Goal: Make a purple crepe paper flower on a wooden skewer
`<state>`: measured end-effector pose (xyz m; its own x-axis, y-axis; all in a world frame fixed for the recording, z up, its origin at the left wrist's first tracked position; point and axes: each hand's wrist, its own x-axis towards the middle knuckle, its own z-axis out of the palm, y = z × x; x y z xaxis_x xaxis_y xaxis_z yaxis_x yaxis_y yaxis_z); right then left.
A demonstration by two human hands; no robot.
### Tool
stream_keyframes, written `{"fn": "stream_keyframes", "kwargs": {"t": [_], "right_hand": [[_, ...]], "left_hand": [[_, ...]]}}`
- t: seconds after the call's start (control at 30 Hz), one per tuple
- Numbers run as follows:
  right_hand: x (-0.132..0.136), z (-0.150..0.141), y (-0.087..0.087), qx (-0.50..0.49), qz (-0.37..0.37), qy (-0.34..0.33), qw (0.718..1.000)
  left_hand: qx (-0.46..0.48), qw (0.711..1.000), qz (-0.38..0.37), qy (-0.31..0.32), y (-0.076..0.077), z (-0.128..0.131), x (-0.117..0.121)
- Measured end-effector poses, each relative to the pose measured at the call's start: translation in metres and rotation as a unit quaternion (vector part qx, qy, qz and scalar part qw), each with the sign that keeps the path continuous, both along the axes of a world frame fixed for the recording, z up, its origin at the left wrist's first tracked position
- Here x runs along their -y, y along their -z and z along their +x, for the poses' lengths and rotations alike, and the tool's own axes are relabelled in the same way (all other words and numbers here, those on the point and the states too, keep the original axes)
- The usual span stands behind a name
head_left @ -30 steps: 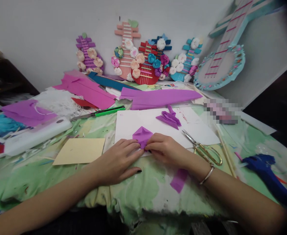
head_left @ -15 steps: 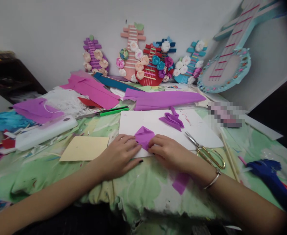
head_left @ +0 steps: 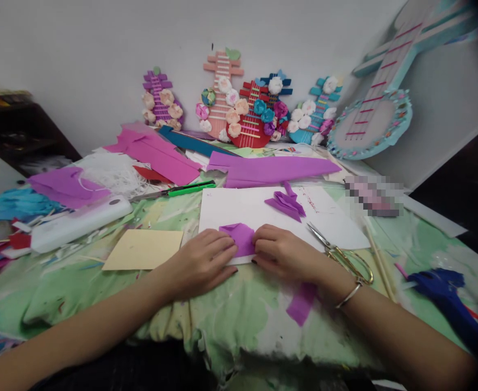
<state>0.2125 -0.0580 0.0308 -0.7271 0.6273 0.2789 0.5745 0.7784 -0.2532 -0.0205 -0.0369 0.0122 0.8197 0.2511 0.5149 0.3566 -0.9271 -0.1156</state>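
Observation:
A small folded piece of purple paper lies on a white sheet, between my two hands. Its left edge is under the fingers of my left hand, which hold it against the sheet. On the opposite edge, my right hand grips the paper with bent fingers; the fingertips are partly hidden. Behind it on the sheet rests another folded purple paper shape with a narrow upright point. Gold-handled scissors lie beside my right wrist.
A yellow card is left of my left hand. A green cutter, white glue gun stick-like bar and purple crepe paper lie farther back. Blue glue gun at right. Decorated paper instruments lean on the wall.
The purple paper's pointed top has come down, leaving a lower, flatter shape. My hands stay at its two edges. The camera view has shifted slightly.

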Motion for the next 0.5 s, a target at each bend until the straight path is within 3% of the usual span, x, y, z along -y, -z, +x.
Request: {"fn": "stream_keyframes", "kwargs": {"t": [0.2,0.5], "right_hand": [[0.0,-0.007,0.005,-0.037,0.031,0.012,0.999],[0.004,-0.022,0.019,0.0,0.125,-0.012,0.992]], "left_hand": [[-0.025,0.999,0.016,0.025,0.002,0.007,0.004],[-0.044,0.995,0.074,0.058,0.003,0.005,0.004]]}}
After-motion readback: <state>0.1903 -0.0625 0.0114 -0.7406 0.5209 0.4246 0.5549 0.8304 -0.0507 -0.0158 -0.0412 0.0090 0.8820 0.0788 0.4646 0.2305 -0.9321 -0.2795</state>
